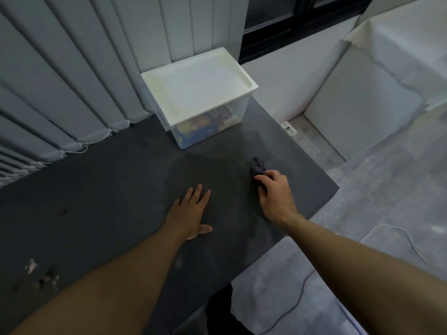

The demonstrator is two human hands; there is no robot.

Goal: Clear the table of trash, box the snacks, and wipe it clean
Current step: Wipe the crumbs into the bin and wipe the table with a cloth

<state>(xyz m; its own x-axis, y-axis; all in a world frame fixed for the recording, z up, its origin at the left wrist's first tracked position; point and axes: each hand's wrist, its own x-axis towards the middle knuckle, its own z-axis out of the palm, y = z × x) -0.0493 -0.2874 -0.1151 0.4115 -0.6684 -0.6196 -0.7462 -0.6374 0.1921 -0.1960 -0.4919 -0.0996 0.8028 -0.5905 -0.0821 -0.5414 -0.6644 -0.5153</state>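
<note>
The right hand point(275, 192) hides the near part of the dark cloth point(257, 166). The snacks point(203, 126) inside the box point(238, 112) at the far edge of the worktop point(108, 189) are blurry behind its cloudy wall. The worktop's left end runs out of the picture. Some pale spots point(41, 274) near its front edge are too blurry to tell.

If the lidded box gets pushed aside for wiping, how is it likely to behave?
The box looks like thin clear plastic holding snack packets, so probably light. Its wide flat base on the smooth table should slide rather than tip. The lid sits flush, likely staying on.
</note>
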